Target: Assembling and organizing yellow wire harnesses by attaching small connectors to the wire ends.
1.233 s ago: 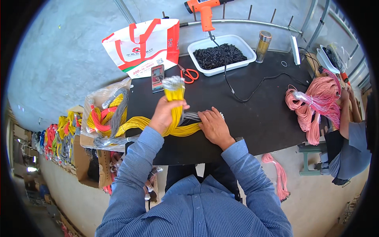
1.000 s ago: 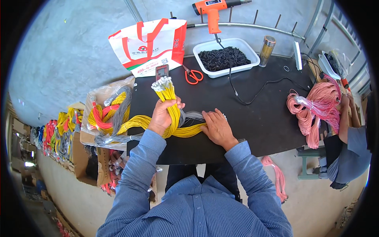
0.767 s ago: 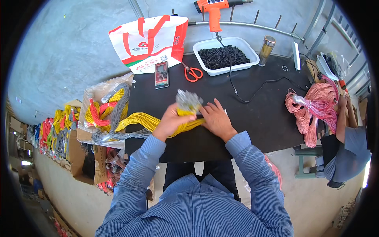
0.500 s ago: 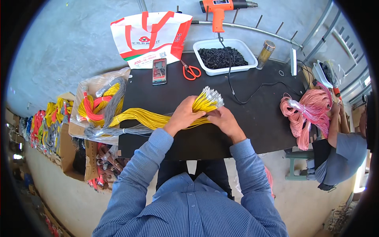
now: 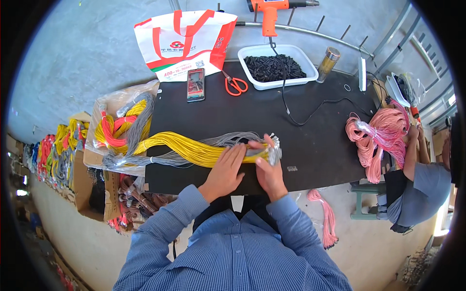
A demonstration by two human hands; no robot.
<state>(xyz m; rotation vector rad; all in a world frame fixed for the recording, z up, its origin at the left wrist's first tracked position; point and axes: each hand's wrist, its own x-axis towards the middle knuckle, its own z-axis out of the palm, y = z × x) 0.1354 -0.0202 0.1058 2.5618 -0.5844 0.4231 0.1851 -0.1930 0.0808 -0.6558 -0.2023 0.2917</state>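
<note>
A long bundle of yellow wires (image 5: 187, 149) lies across the black table (image 5: 218, 111), its whitish tips (image 5: 275, 151) pointing right. My left hand (image 5: 224, 169) rests on the bundle near that end, fingers stretched out and together. Around the tips is my right hand (image 5: 270, 175), thumb on the near side and fingers on the far side, spread apart and not closed on the wires. Grey wires (image 5: 241, 137) run along the far side of the yellow ones, and a grey bundle (image 5: 170, 160) lies on the near side to the left.
Beyond lie a phone (image 5: 196, 86), red-handled scissors (image 5: 236, 86), a white tub (image 5: 281, 85) of black pieces, a bottle (image 5: 328, 65), a bag (image 5: 187, 41) and an orange heat gun (image 5: 270, 19). Pink wires (image 5: 376, 131) lie right, near another person (image 5: 423, 186). A box (image 5: 92, 153) holds wires.
The lifted end of the yellow bundle has come down onto the table. My left hand has gone from gripping it to lying flat, and my right hand's fingers have spread.
</note>
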